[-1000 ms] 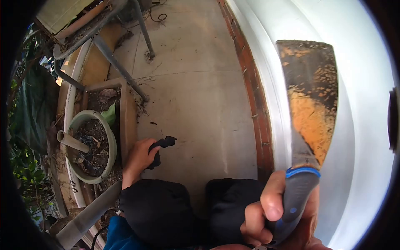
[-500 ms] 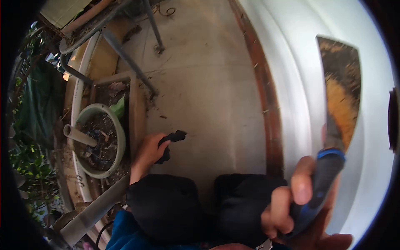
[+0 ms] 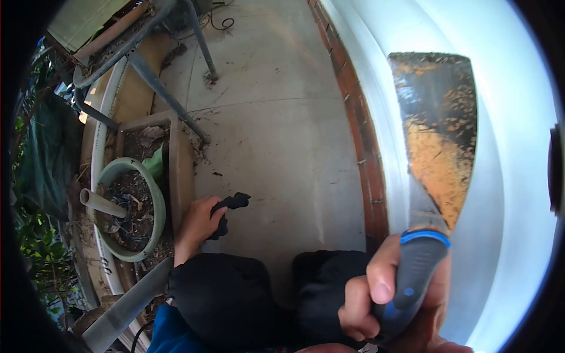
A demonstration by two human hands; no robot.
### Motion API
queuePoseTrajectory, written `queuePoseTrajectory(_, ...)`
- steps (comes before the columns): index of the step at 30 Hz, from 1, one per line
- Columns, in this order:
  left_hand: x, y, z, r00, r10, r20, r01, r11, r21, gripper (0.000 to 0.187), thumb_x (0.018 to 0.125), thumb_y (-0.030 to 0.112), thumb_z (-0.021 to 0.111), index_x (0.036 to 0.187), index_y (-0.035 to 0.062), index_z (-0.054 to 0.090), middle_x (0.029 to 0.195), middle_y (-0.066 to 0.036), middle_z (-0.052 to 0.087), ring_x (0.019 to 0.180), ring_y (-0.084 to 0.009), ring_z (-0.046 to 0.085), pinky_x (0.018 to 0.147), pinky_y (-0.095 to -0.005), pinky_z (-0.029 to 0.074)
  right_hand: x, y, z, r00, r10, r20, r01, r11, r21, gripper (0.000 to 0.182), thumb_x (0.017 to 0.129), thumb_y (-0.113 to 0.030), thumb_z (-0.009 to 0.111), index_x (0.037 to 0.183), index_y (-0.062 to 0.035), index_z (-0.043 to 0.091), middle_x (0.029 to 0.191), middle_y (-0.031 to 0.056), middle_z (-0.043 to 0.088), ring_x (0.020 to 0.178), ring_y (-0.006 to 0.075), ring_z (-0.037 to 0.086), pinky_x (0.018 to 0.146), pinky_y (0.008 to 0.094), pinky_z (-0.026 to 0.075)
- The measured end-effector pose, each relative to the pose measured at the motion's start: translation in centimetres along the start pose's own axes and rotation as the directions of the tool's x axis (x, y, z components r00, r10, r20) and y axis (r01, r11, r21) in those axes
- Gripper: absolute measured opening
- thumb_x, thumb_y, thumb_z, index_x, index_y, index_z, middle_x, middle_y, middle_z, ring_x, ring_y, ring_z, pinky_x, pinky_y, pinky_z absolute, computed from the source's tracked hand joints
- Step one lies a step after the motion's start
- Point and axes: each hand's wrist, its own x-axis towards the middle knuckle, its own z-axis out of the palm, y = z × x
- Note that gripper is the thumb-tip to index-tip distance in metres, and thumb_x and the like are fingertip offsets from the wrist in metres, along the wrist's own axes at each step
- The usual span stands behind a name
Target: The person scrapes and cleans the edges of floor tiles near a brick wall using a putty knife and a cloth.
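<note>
My right hand [image 3: 382, 294] is wrapped round the dark grey and blue handle of a putty knife [image 3: 438, 135], held up close to the camera. Its wide blade points away from me, and orange-brown residue and dark spots cover much of the metal. Behind the blade is a smooth white wall [image 3: 518, 194]. On the left, my left hand [image 3: 200, 223] is closed on a crumpled black cloth [image 3: 233, 202], with part of it sticking out past the fingers. That hand is above the floor, beside the long planter.
A round green pot [image 3: 159, 206] with a pipe in it stands at the left, by a long planter [image 3: 183, 170]. Metal chair legs [image 3: 165, 91] rise at the upper left. A brick strip [image 3: 353, 129] borders the concrete floor [image 3: 276, 153]. Leafy plants [image 3: 50, 259] are at far left.
The putty knife has moved left and its blade has turned to face the camera more broadly. The whole view has shifted slightly; my left hand keeps hold of the black cloth.
</note>
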Motion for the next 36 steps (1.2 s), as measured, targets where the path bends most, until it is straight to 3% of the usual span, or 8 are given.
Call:
queuePoseTrajectory(4,0.1,-0.6,0.1,0.999,0.040,0.001,-0.040,0.999,-0.021,0.018,0.086,0.013,0.070,0.096,-0.0009,0.065,0.085,-0.019,0.065,0.081,-0.0377,0.063,0.070,-0.0414,0.048,0.1,0.5,3.3,0.857,-0.013,-0.515,-0.031,0.996,-0.078,0.076,0.091,-0.029,0.067,0.139,0.0070,0.021,0.107,0.0219,0.048,0.061,0.0222,0.054,0.043,0.0317,0.046)
queuePoseTrajectory(7,0.0,-0.7,-0.1,0.999,0.034,0.006,-0.034,0.999,-0.007,0.019,0.086,0.015,0.069,0.097,-0.0003,0.066,0.088,-0.018,0.065,0.084,-0.0387,0.063,0.072,-0.0425,0.048,0.9,-0.3,-0.6,0.994,-0.034,-0.102,0.015,0.983,-0.180,0.077,0.086,-0.028,0.077,0.130,0.0073,0.025,0.118,0.0249,0.041,0.067,0.0250,0.055,0.046,0.0349,0.050)
queuePoseTrajectory(10,-0.1,-0.7,-0.1,1.000,0.021,0.014,-0.021,1.000,0.010,0.021,0.087,0.017,0.069,0.099,0.0003,0.066,0.090,-0.018,0.066,0.088,-0.0398,0.063,0.074,-0.0436,0.049,1.0,0.1,1.6,0.893,-0.202,-0.403,0.054,0.936,-0.348,0.061,0.094,-0.026,0.066,0.125,0.0120,0.030,0.111,0.0217,0.043,0.065,0.0193,0.053,0.038,0.0274,0.048)
queuePoseTrajectory(14,-0.1,-0.9,0.1,1.000,0.003,0.027,-0.003,1.000,0.014,0.022,0.087,0.018,0.069,0.100,0.0006,0.066,0.092,-0.018,0.066,0.089,-0.0397,0.064,0.074,-0.0436,0.049,1.1,-0.9,-0.5,0.883,-0.205,-0.421,-0.006,0.894,-0.447,0.052,0.099,-0.028,0.052,0.123,0.0137,0.033,0.102,0.0210,0.048,0.061,0.0158,0.054,0.037,0.0261,0.049)
queuePoseTrajectory(20,-0.2,-1.1,0.3,0.996,0.073,-0.044,-0.072,0.997,0.023,0.020,0.085,0.016,0.071,0.097,0.0000,0.066,0.088,-0.018,0.066,0.084,-0.0394,0.064,0.072,-0.0413,0.049,1.4,-1.3,-3.3,0.796,-0.381,-0.471,-0.040,0.743,-0.669,0.046,0.091,-0.019,0.057,0.120,0.0155,0.049,0.100,0.0229,0.060,0.057,0.0144,0.057,0.041,0.0216,0.044)
queuePoseTrajectory(26,-0.1,-0.7,0.0,0.999,0.015,0.031,-0.016,1.000,0.021,0.022,0.087,0.019,0.069,0.098,0.0012,0.066,0.090,-0.018,0.065,0.088,-0.0402,0.063,0.073,-0.0446,0.048,0.3,-1.9,-7.4,0.827,-0.285,-0.484,-0.032,0.836,-0.548,0.051,0.087,-0.013,0.052,0.128,0.0166,0.048,0.099,0.0216,0.063,0.057,0.0139,0.057,0.043,0.0236,0.044)
queuePoseTrajectory(34,-0.1,-0.5,-0.1,0.999,-0.011,0.031,0.010,0.999,0.038,0.022,0.087,0.020,0.069,0.099,0.0016,0.067,0.091,-0.019,0.066,0.088,-0.0405,0.064,0.074,-0.0446,0.049,-0.8,-1.2,-9.5,0.762,-0.115,-0.638,-0.386,0.710,-0.589,0.054,0.091,-0.004,0.056,0.143,0.0025,0.045,0.108,0.0151,0.065,0.068,0.0107,0.055,0.050,0.0227,0.044)
queuePoseTrajectory(36,0.0,-0.4,0.1,1.000,0.006,0.014,-0.007,0.998,0.064,0.023,0.087,0.020,0.069,0.101,0.0011,0.067,0.092,-0.020,0.067,0.090,-0.0413,0.064,0.075,-0.0440,0.050,-1.1,-1.3,-10.1,0.768,-0.103,-0.633,-0.463,0.594,-0.658,0.052,0.092,-0.004,0.056,0.143,0.0013,0.046,0.108,0.0130,0.065,0.070,0.0100,0.055,0.054,0.0226,0.046)
